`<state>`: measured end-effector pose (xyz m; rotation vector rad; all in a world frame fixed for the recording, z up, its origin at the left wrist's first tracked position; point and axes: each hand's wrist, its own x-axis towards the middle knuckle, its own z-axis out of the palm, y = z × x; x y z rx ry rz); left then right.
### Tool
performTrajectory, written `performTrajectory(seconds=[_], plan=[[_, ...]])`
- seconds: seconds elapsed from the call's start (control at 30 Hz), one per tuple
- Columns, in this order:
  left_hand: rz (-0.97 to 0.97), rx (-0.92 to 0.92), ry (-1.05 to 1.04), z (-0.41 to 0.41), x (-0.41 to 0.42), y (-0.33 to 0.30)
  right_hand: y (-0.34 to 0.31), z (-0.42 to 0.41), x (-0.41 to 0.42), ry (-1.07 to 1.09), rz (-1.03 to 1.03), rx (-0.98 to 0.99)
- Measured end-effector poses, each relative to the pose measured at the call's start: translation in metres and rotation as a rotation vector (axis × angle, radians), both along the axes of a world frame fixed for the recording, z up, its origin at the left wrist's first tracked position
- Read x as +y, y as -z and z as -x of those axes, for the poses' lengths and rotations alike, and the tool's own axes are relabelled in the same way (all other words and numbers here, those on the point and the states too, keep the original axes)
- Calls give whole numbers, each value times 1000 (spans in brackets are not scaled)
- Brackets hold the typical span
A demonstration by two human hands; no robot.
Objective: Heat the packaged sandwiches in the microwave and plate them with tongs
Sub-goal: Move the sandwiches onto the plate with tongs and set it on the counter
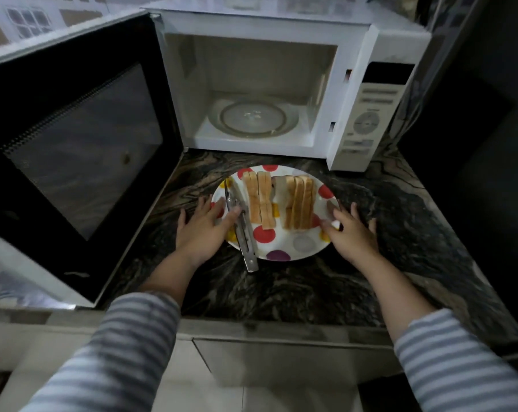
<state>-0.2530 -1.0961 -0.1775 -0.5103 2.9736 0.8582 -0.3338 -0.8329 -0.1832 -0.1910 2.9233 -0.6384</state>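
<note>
Left hand [202, 230] and right hand [351, 233], both spread and ungripped, flanked plate [303, 246]; sandwiches [299, 202] plated, lift seemingly next.

Beyond the fingers [209, 203], a glossy dotted plate [284, 248] is seen on a polished, veined stone counter [385, 233]. Shiny metal tongs [241, 224] are laid beside matt toasted bread [259, 200]. Striped cloth sleeves [126, 346] are worn.

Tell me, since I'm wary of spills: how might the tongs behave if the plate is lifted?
The tongs lie loose on the spotted plate, handle overhanging its rim, so they could slide or tip off. Smooth metal on a glazed surface probably grips poorly. The left hand rests near them.
</note>
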Motion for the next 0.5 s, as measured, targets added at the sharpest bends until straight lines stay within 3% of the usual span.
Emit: performTrajectory(seconds=[0.07, 0.13, 0.2, 0.37, 0.5], plan=[[-158, 68, -19, -11, 6, 1, 0, -10, 4, 45, 273, -20], [-448, 170, -43, -28, 15, -2, -6, -27, 7, 104, 591, -57], [-674, 271, -89, -53, 27, -10, -15, -50, 12, 108, 751, -80], [-743, 395, -178, -130, 61, -18, -24, -101, 36, 45, 1002, -252], [-796, 403, -335, -192, 81, -10, -32, -147, 55, -70, 1022, -427]])
